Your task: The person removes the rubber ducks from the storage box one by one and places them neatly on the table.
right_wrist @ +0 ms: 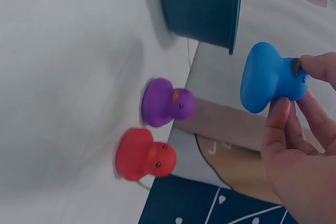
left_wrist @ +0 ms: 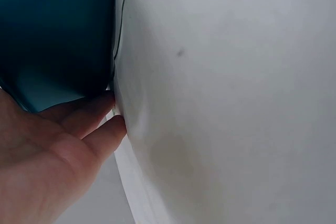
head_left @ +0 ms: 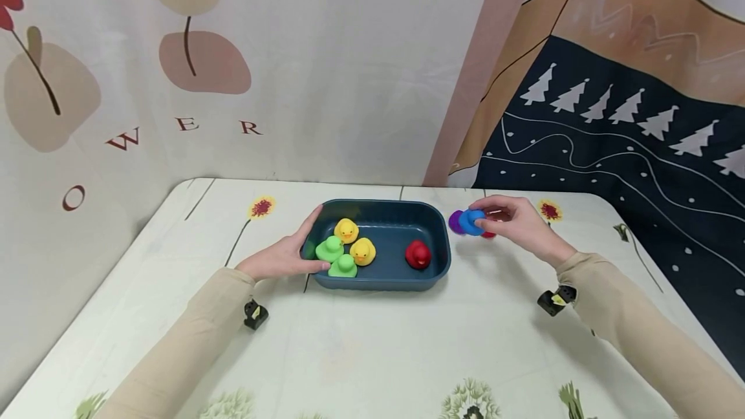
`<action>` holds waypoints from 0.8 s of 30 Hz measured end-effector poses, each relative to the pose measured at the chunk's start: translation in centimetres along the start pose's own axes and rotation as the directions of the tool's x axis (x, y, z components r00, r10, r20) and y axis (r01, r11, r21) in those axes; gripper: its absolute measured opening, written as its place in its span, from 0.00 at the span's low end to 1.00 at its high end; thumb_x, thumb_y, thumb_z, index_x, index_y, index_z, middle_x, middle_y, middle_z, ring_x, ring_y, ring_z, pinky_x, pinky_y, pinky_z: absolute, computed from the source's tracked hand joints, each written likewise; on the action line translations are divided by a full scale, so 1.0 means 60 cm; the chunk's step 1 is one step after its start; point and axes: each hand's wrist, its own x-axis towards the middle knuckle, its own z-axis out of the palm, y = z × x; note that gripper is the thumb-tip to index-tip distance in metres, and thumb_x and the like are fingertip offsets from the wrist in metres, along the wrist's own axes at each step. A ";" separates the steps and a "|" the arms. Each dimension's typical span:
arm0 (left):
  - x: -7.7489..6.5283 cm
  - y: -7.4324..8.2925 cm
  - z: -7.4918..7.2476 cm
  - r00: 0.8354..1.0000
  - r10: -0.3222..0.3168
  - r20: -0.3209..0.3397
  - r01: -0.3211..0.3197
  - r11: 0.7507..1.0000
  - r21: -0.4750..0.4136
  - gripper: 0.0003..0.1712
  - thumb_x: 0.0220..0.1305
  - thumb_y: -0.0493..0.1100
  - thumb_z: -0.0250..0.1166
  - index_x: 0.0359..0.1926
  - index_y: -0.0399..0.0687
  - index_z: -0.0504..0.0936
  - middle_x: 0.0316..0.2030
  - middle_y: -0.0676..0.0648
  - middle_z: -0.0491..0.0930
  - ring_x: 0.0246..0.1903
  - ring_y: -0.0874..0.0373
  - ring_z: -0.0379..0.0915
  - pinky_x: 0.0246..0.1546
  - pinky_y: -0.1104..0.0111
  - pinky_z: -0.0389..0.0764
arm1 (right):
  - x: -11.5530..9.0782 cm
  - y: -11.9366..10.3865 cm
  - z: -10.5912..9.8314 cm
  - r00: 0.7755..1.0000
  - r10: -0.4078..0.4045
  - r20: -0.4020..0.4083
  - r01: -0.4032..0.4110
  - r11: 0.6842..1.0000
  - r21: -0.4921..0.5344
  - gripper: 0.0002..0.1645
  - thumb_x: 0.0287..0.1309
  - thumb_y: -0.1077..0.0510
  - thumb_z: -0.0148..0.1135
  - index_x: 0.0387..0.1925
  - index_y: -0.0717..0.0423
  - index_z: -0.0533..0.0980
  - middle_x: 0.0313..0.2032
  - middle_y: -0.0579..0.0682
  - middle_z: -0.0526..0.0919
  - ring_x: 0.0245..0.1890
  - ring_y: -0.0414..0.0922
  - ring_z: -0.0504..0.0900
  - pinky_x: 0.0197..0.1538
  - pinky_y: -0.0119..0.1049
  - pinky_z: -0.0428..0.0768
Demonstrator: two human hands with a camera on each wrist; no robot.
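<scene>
My right hand (head_left: 515,222) pinches a blue rubber duck (right_wrist: 268,77) by its head between thumb and fingers, held above the table to the right of the basin. Below it on the table stand a purple rubber duck (right_wrist: 161,102) and a red rubber duck (right_wrist: 139,156). At the left end of the dark blue basin (head_left: 378,282), my left hand (head_left: 285,254) rests with spread fingers against wall and rim. Inside the basin are two yellow ducks (head_left: 346,231), two green ducks (head_left: 330,249) in the left half and one red duck (head_left: 418,255) on the right.
A white cloth with printed flowers covers the table (head_left: 372,348). Behind it hangs a pale printed curtain (head_left: 349,83), and a dark curtain with white trees (head_left: 611,147) borders the right side. Each wrist carries a small black camera (head_left: 557,300).
</scene>
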 end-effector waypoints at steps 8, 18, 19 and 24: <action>-0.001 -0.002 0.001 1.000 0.004 -0.002 -0.004 1.000 0.001 0.64 0.57 0.59 0.68 0.76 0.65 0.27 0.69 0.29 0.54 0.61 0.36 0.62 0.59 0.42 0.64 | -0.008 0.011 -0.019 0.999 0.014 -0.051 -0.017 0.998 -0.068 0.23 0.64 0.55 0.63 0.56 0.64 0.75 0.52 0.61 0.77 0.47 0.55 0.77 0.45 0.31 0.77; -0.001 0.000 0.000 1.000 0.001 0.000 -0.001 1.000 0.011 0.65 0.57 0.60 0.68 0.75 0.63 0.26 0.63 0.29 0.63 0.45 0.43 0.69 0.36 0.57 0.71 | -0.018 0.032 -0.045 0.992 0.045 -0.119 -0.059 0.992 -0.114 0.24 0.65 0.53 0.61 0.57 0.63 0.75 0.53 0.61 0.77 0.44 0.50 0.78 0.45 0.28 0.76; -0.001 0.000 0.000 1.000 0.004 -0.001 -0.004 1.000 0.014 0.65 0.57 0.59 0.68 0.75 0.63 0.26 0.64 0.29 0.63 0.45 0.43 0.69 0.38 0.57 0.71 | -0.019 0.035 -0.047 0.991 0.050 -0.123 -0.064 0.991 -0.114 0.24 0.65 0.52 0.61 0.57 0.62 0.75 0.53 0.61 0.77 0.44 0.49 0.78 0.45 0.28 0.76; 0.000 0.003 0.000 1.000 0.012 -0.003 -0.012 1.000 0.015 0.65 0.57 0.58 0.68 0.76 0.61 0.26 0.66 0.28 0.59 0.52 0.41 0.67 0.49 0.51 0.71 | -0.023 0.045 -0.054 0.987 0.078 -0.139 -0.095 0.989 -0.115 0.26 0.66 0.51 0.60 0.59 0.63 0.73 0.54 0.62 0.76 0.48 0.52 0.76 0.47 0.31 0.74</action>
